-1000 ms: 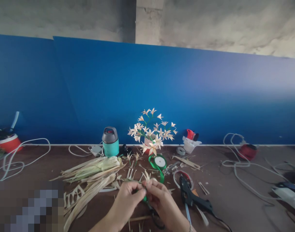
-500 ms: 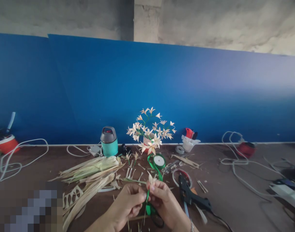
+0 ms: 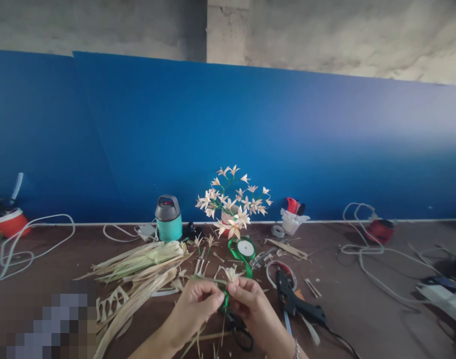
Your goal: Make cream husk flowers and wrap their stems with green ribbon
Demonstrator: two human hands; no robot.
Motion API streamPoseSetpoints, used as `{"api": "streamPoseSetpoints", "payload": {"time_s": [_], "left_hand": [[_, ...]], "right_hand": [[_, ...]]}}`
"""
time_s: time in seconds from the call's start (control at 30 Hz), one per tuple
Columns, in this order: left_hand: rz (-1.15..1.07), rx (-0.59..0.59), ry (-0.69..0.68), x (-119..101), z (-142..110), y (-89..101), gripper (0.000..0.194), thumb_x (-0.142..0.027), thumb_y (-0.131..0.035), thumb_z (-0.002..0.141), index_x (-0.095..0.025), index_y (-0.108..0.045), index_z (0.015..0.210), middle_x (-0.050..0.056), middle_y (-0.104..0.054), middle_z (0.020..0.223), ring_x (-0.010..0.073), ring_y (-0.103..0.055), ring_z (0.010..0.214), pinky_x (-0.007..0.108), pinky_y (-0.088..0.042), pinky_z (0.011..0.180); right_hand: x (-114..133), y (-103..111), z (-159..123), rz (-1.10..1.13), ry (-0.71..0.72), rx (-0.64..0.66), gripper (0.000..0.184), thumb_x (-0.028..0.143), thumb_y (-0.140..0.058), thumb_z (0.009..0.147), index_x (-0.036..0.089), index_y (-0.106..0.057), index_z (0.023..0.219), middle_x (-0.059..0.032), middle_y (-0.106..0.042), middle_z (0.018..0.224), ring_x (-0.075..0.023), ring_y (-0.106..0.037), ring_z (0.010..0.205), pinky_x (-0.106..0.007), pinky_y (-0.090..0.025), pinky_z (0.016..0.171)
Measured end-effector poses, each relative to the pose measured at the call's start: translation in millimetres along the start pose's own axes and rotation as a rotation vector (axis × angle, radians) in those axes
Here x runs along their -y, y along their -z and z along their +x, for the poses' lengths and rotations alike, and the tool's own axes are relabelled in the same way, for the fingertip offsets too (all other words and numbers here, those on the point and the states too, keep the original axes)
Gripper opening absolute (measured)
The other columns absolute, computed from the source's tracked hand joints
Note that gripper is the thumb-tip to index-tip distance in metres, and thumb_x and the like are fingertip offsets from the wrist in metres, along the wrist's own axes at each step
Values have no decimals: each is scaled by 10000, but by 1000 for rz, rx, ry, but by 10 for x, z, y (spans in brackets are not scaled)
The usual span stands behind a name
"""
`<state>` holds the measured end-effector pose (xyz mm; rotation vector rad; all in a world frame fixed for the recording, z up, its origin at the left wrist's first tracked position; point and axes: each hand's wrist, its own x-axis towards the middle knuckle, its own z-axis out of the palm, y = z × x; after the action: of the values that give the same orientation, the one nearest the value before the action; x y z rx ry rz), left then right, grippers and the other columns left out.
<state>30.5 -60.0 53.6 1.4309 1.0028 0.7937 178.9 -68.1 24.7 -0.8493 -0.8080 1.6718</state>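
Note:
Between the fingertips of my right hand (image 3: 248, 301) is a cream husk flower (image 3: 232, 273), its petals pointing up. My left hand (image 3: 201, 305) is closed in a pinch on a green ribbon (image 3: 225, 300) at the flower's stem. A thin stem hangs below the fingers. Dark scissors (image 3: 243, 339) lie under my right hand, partly hidden. Behind my hands stands a green ribbon spool (image 3: 246, 248), its loose end trailing toward me. Farther back, a vase (image 3: 228, 217) holds many similar flowers (image 3: 233, 202).
Dried corn husks (image 3: 145, 262) lie on the left. To the right are a black glue gun (image 3: 297, 301) and a tape roll (image 3: 270, 271). A teal flask (image 3: 168, 224) and a white cup (image 3: 291, 223) stand near the blue panel (image 3: 168, 134). Cables cross both sides.
The flower has turned in my right fingers and opens wider toward the camera. The green ribbon end that hung below my hands is now drawn up near my left fingertips.

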Motion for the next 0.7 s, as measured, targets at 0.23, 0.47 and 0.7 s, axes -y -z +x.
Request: {"api": "streamPoseSetpoints", "payload": {"time_s": [0.23,0.47,0.7], "left_hand": [[-143,41,182,12,2,4,259,-366,-623,609,-157,-511,505,-89,-359,361,35,-261,329,193,-145,358],[-297,84,248,35,-2,1,293,-381,-670,555,-154,-493,503,-87,-372,401,15,-246,323,192,-93,355],[-144,72,154,100,43,24,211,-272,-618,585,-158,-471,485,-90,-358,391,33,-258,372,196,-163,399]], "right_hand": [[50,-27,-48,-40,-29,1,347,335,-785,554,130,-508,512,64,-378,455,-37,-268,433,-196,-131,427],[-2,31,-18,-62,-20,41,320,323,-767,588,135,-515,527,72,-353,448,-36,-246,425,-203,-115,422],[-10,33,-4,-125,-26,13,324,340,-770,570,137,-521,532,79,-345,444,-34,-218,416,-210,-96,414]]}}
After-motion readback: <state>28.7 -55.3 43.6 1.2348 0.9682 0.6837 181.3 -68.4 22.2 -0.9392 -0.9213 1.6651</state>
